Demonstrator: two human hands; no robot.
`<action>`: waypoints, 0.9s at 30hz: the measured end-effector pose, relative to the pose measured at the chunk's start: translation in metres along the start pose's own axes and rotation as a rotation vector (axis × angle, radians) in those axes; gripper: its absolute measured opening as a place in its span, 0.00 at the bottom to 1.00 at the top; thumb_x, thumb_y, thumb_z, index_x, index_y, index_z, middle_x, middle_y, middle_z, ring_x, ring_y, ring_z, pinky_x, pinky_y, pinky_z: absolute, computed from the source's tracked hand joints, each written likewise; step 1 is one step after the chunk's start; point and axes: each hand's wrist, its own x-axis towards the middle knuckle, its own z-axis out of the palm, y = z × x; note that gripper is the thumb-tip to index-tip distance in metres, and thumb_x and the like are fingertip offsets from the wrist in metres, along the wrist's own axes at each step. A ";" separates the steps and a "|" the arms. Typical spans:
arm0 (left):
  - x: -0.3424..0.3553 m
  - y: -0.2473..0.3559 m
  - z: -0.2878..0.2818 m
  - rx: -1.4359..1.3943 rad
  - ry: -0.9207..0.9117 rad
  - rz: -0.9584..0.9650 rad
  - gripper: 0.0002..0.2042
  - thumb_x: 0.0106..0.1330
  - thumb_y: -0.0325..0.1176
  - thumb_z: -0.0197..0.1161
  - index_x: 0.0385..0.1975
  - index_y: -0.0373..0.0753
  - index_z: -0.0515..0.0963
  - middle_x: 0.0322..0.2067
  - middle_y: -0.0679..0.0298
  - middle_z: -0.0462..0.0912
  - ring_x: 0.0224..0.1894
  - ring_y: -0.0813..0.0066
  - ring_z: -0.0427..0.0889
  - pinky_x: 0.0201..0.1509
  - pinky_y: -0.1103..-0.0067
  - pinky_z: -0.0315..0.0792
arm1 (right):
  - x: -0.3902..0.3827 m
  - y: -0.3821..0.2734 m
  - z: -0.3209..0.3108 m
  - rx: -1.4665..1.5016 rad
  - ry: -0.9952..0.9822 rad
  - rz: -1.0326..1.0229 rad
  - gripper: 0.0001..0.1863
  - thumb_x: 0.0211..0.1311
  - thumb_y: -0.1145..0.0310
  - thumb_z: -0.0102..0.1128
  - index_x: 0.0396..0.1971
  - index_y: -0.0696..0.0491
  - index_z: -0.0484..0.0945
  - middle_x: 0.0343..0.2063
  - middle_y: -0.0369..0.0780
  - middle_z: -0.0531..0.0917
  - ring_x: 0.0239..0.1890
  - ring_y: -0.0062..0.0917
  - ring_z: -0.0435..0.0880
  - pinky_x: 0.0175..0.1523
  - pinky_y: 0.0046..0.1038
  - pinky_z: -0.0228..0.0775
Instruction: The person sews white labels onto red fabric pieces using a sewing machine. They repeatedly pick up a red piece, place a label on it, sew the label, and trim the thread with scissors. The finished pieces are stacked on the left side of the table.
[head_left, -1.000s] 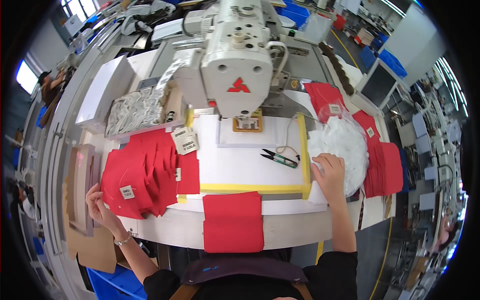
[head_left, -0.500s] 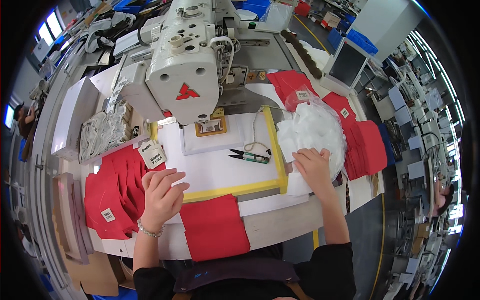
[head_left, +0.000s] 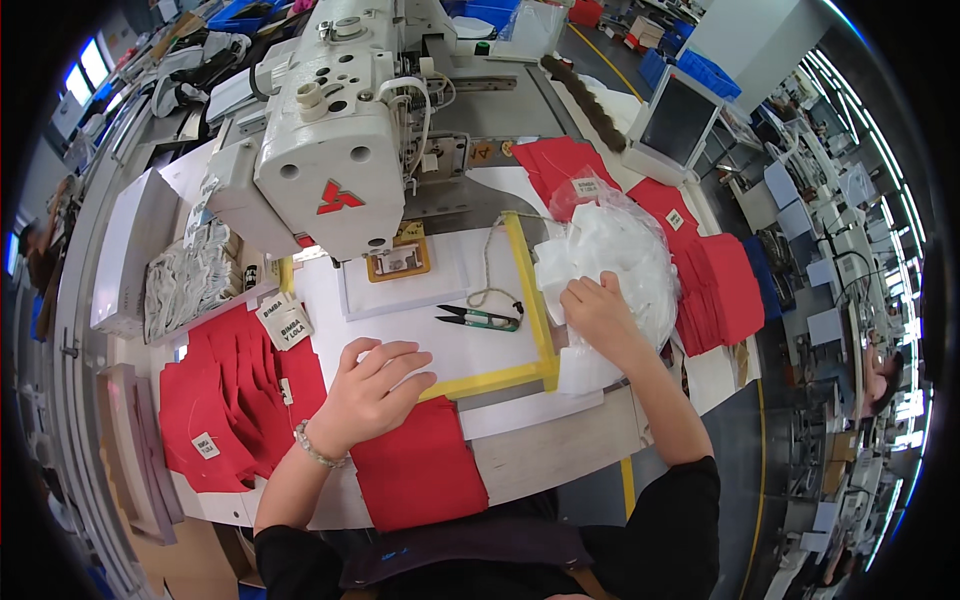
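My left hand (head_left: 378, 392) hovers over the near yellow-taped edge of the white work board (head_left: 400, 355), just above a red fabric stack (head_left: 415, 470). Its fingers are apart and hold nothing. At the right, my right hand (head_left: 600, 318) has its thumb and forefinger drawn together on the left side of a pile of white square sheets (head_left: 622, 262) lying in a clear plastic bag; its fingertips are partly hidden. Green-handled thread snips (head_left: 480, 318) lie on the board between my hands, next to a cord loop. Behind them, a brown-framed window piece (head_left: 398, 260) sits beneath the sewing machine head (head_left: 330, 150).
Red pieces with pale labels (head_left: 225, 400) fan out at the left, two loose labels (head_left: 285, 320) on top. A box of white bundles (head_left: 195, 280) stands behind them. More red stacks (head_left: 720, 290) lie right of the bag, near a screen (head_left: 675, 130).
My left hand has moved right and inward, from beside the left red pieces to over the board's near edge. My right hand has moved slightly left and farther up the white pile.
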 end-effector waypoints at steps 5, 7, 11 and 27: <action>0.005 0.002 0.007 -0.023 -0.011 0.033 0.08 0.52 0.27 0.65 0.32 0.45 0.80 0.42 0.70 0.82 0.50 0.73 0.79 0.54 0.71 0.66 | -0.001 0.004 0.009 0.032 0.034 0.026 0.06 0.47 0.73 0.60 0.26 0.48 0.73 0.25 0.33 0.73 0.35 0.23 0.77 0.51 0.33 0.59; 0.007 0.002 0.008 -0.032 -0.020 0.038 0.08 0.52 0.27 0.65 0.33 0.44 0.80 0.42 0.69 0.82 0.50 0.73 0.79 0.54 0.70 0.66 | -0.002 0.006 0.008 0.069 0.031 0.025 0.05 0.48 0.72 0.61 0.26 0.48 0.74 0.26 0.33 0.73 0.35 0.22 0.77 0.51 0.35 0.58; 0.011 0.000 0.012 -0.056 -0.036 0.040 0.08 0.53 0.27 0.65 0.33 0.43 0.80 0.42 0.68 0.82 0.50 0.72 0.79 0.55 0.70 0.66 | -0.008 0.010 0.002 0.180 0.008 0.013 0.04 0.49 0.71 0.61 0.24 0.48 0.75 0.26 0.31 0.74 0.36 0.22 0.77 0.53 0.38 0.58; 0.022 0.003 0.028 -0.112 -0.087 0.088 0.11 0.53 0.26 0.66 0.36 0.44 0.81 0.44 0.69 0.82 0.50 0.71 0.79 0.54 0.69 0.66 | -0.003 0.003 0.001 0.011 -0.012 -0.028 0.05 0.49 0.75 0.57 0.25 0.48 0.74 0.26 0.33 0.74 0.34 0.22 0.77 0.54 0.34 0.59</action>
